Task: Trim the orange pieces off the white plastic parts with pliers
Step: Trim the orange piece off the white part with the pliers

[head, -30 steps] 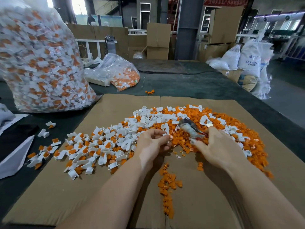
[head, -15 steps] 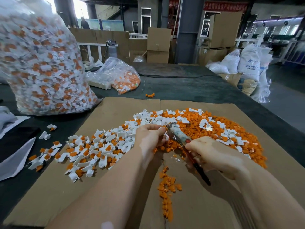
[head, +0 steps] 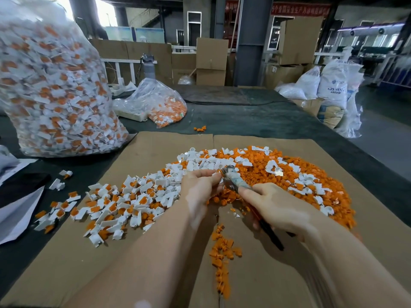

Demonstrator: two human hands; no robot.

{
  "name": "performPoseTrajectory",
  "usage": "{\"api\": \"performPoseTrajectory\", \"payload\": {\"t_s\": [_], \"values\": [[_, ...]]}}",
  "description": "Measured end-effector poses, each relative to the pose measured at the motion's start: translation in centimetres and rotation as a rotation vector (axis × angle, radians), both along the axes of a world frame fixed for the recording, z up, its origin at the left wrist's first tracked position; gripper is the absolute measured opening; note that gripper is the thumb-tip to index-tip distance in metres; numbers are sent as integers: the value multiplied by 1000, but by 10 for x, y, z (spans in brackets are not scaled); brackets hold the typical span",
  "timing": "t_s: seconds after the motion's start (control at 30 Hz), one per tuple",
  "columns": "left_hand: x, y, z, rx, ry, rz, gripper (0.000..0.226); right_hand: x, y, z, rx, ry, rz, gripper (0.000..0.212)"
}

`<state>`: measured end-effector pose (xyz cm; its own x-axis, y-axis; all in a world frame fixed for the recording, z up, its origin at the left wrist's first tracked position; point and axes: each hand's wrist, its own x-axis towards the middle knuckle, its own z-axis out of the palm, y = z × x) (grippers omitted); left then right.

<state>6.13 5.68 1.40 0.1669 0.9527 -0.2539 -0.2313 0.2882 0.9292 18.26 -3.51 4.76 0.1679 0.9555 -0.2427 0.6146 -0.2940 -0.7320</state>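
Sack [head: 332,85] reads "ABS RESIN"; right hand [head: 280,210] grips pliers [head: 235,183], left hand [head: 200,185] fingers pinch white part.

Dark table [head: 278,121] — flat cardboard [head: 155,147], big clear bag [head: 51,92] of parts, smaller bag [head: 160,103].

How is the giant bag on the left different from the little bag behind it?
The big bag stands tall and stuffed with white-and-orange parts; the small bag slumps low and is mostly empty. The big bag's contents look mostly white with orange bits; the small bag's look mostly orange. Both are clear plastic, on the dark table.
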Motion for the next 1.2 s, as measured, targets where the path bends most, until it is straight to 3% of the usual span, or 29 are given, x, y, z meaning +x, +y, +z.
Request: {"api": "performPoseTrajectory", "payload": {"t_s": [0.47,0.77,1.0,1.07,1.2], "values": [[-5,-8,-10,4,-21,3,7,4,-3,-36,289,-229,-115,38],[-19,-15,-29,479,517,-88,19,29,5,-55,336,-888,-282,51],[-21,-16,-34,490,542,-82,10,28,5,-61,187,-1083,-288,66],[-22,-16,-35,505,548,-103,10,22,7,-60,315,-1020,-277,58],[-23,-17,-36,546,532,-120,11,-3,13,-59,662,-638,-108,23]]}}
